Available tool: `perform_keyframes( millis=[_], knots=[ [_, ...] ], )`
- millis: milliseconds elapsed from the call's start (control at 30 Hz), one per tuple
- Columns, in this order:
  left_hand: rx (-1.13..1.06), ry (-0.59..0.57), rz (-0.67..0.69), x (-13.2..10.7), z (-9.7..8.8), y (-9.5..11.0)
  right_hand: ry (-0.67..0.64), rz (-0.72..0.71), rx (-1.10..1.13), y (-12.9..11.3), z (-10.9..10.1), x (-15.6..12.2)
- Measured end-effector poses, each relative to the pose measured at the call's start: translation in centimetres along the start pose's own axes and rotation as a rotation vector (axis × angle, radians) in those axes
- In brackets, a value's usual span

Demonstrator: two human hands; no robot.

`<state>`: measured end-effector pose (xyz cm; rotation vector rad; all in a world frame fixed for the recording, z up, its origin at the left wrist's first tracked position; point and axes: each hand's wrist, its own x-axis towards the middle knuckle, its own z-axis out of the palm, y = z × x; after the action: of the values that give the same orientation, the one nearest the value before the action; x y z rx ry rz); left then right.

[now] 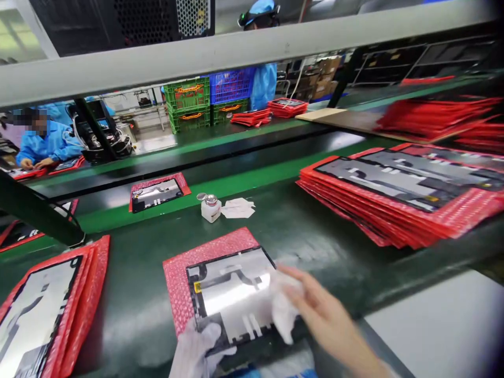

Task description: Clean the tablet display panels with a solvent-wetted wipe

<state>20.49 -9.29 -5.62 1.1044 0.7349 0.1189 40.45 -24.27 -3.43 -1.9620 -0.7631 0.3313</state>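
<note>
A flat display panel (pixel 232 296) with a silvery back, black edges and a yellow sticker lies tilted near the bench's front edge. Under its far and left sides shows a red bubble-wrap bag (pixel 177 289). My left hand (pixel 195 346), in a white glove, grips the panel's near left corner, thumb on top. Bare and slightly blurred, my right hand (pixel 325 312) pinches a white wipe (pixel 284 307) against the panel's right edge. Beyond the panel stands a small white dispenser bottle (pixel 211 210) with a metal top, beside folded white wipes (pixel 238 208).
At right is a tall stack of red bags (pixel 370 210) topped with panels. Another bagged panel stack (pixel 43 310) sits at left. One panel (pixel 157 194) lies on the green strip beyond. A grey rail (pixel 252 52) crosses overhead. A co-worker (pixel 47 139) sits far left.
</note>
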Motion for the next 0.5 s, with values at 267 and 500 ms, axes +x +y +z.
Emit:
perform_keyframes(
  millis=[267,500],
  knots=[
    [0.251,0.109,-0.032,1.1,-1.9,-1.6,-0.253,-0.423,-0.482,-2.1,7.6,-1.4],
    [0.166,0.137,-0.114,1.5,-0.1,-2.7,-0.251,-0.62,-0.569,-2.2,10.5,0.5]
  ],
)
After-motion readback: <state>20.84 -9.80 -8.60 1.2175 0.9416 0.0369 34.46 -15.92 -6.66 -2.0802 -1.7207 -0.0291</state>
